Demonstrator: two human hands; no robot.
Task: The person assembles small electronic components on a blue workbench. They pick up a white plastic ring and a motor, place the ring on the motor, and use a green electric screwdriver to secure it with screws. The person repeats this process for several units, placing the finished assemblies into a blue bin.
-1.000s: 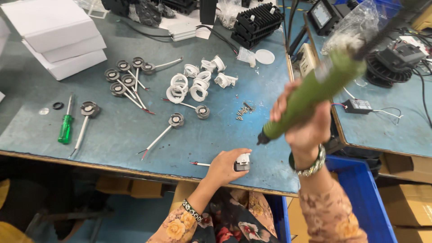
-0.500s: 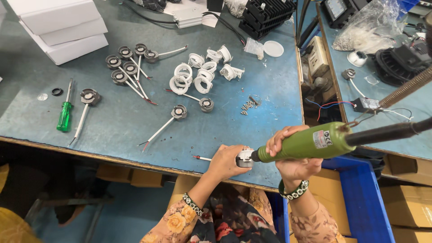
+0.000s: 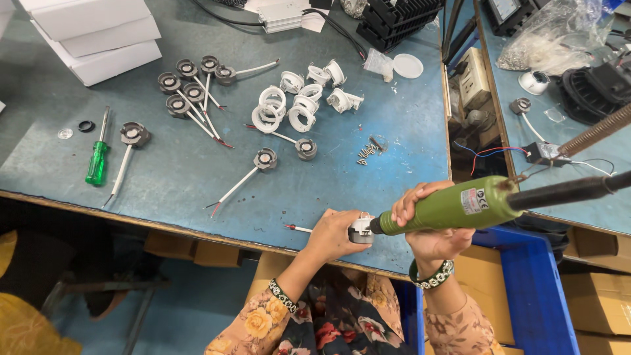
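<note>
While the left hand closes around a small white-and-grey fitting at the near edge of the blue-green table, the right hand wraps fully around a green electric screwdriver. The tool lies nearly level, its tip meeting the fitting from 3 o'clock. A small pile of screws lies at 12 o'clock from the fitting, well apart. White rings sit at 11 o'clock.

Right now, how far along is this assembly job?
No finished pile is clearly visible. In hand: left hand steadies a small white fitting while right hand presses the green electric screwdriver sideways to it. Left: white rings, grey wired discs and loose screws.
</note>
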